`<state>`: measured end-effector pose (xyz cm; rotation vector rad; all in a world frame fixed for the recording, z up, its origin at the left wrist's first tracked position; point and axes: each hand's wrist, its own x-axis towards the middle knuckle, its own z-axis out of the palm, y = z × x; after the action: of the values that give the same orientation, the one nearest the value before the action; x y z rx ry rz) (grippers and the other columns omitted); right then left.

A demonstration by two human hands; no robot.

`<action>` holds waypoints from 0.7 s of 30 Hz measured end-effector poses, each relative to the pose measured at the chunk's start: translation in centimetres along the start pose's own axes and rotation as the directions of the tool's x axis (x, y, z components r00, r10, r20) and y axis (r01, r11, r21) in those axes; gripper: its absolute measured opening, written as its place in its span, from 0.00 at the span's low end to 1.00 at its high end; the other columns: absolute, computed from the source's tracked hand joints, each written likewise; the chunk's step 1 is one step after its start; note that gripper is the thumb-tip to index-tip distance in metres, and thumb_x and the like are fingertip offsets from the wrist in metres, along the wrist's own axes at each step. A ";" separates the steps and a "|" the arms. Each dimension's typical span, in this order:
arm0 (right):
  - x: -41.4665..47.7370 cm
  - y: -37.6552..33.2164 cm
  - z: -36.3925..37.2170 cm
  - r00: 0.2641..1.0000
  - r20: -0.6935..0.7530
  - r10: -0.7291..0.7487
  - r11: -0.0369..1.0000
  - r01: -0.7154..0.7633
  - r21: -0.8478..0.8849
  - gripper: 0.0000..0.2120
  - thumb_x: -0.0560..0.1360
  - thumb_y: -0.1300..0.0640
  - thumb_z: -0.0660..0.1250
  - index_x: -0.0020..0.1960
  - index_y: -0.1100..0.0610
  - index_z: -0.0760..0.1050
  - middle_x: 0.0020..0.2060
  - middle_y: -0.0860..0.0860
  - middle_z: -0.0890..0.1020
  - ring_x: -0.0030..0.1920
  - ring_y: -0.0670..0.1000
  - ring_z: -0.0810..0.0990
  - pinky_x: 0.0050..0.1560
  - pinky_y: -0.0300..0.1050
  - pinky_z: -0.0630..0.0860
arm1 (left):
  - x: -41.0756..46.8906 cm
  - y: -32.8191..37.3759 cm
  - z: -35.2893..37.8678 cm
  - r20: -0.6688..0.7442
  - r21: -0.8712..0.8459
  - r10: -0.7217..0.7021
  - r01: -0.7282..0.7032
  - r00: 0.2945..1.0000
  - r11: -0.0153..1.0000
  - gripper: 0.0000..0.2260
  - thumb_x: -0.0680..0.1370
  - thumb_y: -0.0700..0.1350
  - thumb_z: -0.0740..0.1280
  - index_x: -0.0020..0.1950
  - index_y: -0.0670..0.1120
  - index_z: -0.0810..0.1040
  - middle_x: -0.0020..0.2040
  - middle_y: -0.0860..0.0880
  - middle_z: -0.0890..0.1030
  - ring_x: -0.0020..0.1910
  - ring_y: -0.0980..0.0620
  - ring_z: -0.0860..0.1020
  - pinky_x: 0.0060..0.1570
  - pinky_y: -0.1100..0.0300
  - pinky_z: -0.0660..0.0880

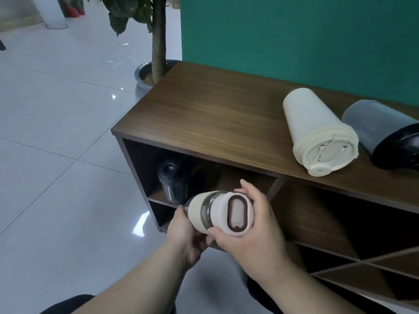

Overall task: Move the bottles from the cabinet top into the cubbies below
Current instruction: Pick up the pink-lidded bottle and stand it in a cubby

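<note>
Right hand [251,225] clasps the pink lid end, and left hand [186,232] cradles the base, of a cream-sleeved glass bottle [217,213] held horizontal, base first, to slide into the upper-left cubby [249,177] beside a dark bottle [173,180]. A cream tumbler [317,134] and a grey black-lidded shaker [381,130] lie on the walnut worktop [215,109].

Bright, soft, floor [56,137] glare

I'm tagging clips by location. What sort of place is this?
Probably an office or lobby, not a kitchen: glossy pale floor tiles, a tall potted plant in a metal pot, and a dark wood cubby cabinet against a green wall.
</note>
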<state>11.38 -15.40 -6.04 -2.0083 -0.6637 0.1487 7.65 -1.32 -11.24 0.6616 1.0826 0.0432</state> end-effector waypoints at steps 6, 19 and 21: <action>1.8 2.8 1.7 0.986 -0.007 0.169 0.983 -0.168 0.073 0.42 0.55 0.44 0.81 0.66 0.35 0.67 0.59 0.37 0.78 0.60 0.37 0.76 0.62 0.40 0.74 | 1.7 -0.9 1.6 -0.014 -0.073 -0.128 0.126 0.992 0.989 0.17 0.82 0.56 0.65 0.58 0.45 0.85 0.44 0.44 0.90 0.34 0.46 0.88 0.30 0.54 0.85; 6.3 5.1 3.7 0.955 -0.062 0.292 0.955 -0.294 -0.040 0.40 0.58 0.46 0.83 0.67 0.42 0.70 0.58 0.42 0.80 0.59 0.47 0.78 0.59 0.44 0.75 | 5.6 -1.9 4.5 0.060 -0.143 -0.108 0.115 0.992 0.983 0.20 0.86 0.47 0.55 0.68 0.42 0.81 0.63 0.40 0.85 0.64 0.39 0.82 0.60 0.44 0.80; 6.6 5.4 3.9 0.950 -0.069 0.305 0.951 -0.308 -0.033 0.38 0.59 0.46 0.83 0.65 0.42 0.71 0.57 0.42 0.80 0.59 0.48 0.78 0.58 0.44 0.74 | 6.5 -2.0 4.4 0.054 -0.127 -0.108 0.114 0.993 0.985 0.20 0.86 0.46 0.54 0.68 0.42 0.82 0.62 0.39 0.86 0.64 0.38 0.82 0.57 0.43 0.82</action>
<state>17.58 -11.01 -11.49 -2.1396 -0.3126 0.2570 13.89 -2.73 -16.19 0.4823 1.0600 0.0018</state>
